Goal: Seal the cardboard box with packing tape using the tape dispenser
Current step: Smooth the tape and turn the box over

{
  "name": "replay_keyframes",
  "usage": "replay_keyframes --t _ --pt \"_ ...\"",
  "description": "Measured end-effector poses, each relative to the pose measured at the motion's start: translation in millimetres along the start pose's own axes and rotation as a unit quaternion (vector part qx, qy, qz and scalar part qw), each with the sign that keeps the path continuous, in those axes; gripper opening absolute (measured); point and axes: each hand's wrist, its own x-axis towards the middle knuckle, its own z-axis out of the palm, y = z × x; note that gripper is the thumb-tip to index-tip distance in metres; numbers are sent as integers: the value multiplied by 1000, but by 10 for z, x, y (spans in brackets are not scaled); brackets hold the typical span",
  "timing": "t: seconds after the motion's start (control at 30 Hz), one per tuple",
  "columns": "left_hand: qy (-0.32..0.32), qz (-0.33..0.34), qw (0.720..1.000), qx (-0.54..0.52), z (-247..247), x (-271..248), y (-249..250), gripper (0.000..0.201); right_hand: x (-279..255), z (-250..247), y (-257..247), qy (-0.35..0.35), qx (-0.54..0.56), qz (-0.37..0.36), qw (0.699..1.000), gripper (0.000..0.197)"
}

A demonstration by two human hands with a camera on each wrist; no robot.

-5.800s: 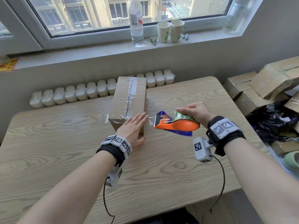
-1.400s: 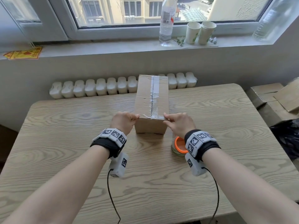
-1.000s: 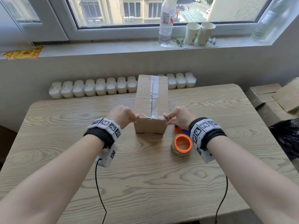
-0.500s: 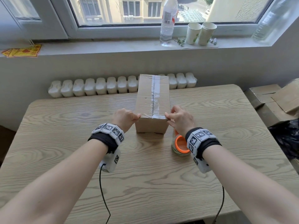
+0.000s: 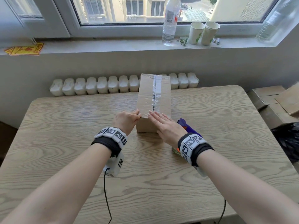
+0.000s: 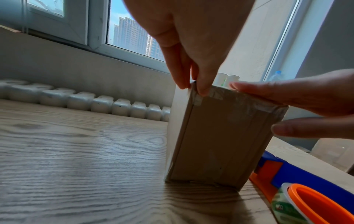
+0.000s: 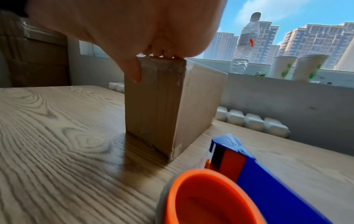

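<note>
Both hands (right hand [image 5: 166,126] flat) at box [image 5: 153,101] edge

Black wristbands [image 5: 106,143] with white tag blocks, white cabled wrist cameras [image 5: 114,165]

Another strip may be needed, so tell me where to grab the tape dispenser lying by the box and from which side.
Take the tape dispenser by its blue body, coming from above on the right. It lies on its side on the table, orange hub facing up, beside the cardboard box. The right hand, now flat on the box, is closest; the box blocks the left side.
</note>
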Motion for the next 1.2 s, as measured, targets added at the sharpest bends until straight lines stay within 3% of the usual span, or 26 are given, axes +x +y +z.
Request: replay_keyframes --t 0.13,0.3,0.43,0.57,0.77,0.9,1.03,1.2 --pt "14 -13 999 -33 13 -3 -3 29 -172 -5 106 15 48 94 994 68" --pt "31 -36 998 -41 12 -8 123 28 -170 -46 100 -42 100 132 985 84" --pt "39 -40 997 -47 2 -38 142 29 -263 -145 144 -14 142 162 976 83" --pt "14 -61 998 4 14 -76 174 49 -291 -155 166 -17 145 137 980 83" --pt "5 -85 996 35 64 -113 182 79 -233 -192 60 -33 82 28 996 83" --pt "1 -67 994 83 166 -82 274 106 -45 -308 29 4 78 51 996 75" --pt "9 -59 997 56 185 -87 256 88 244 -402 -7 -29 31 47 998 79" --pt "-2 19 995 96 161 -217 -95 94 530 -407 -29 -114 3 24 993 84"
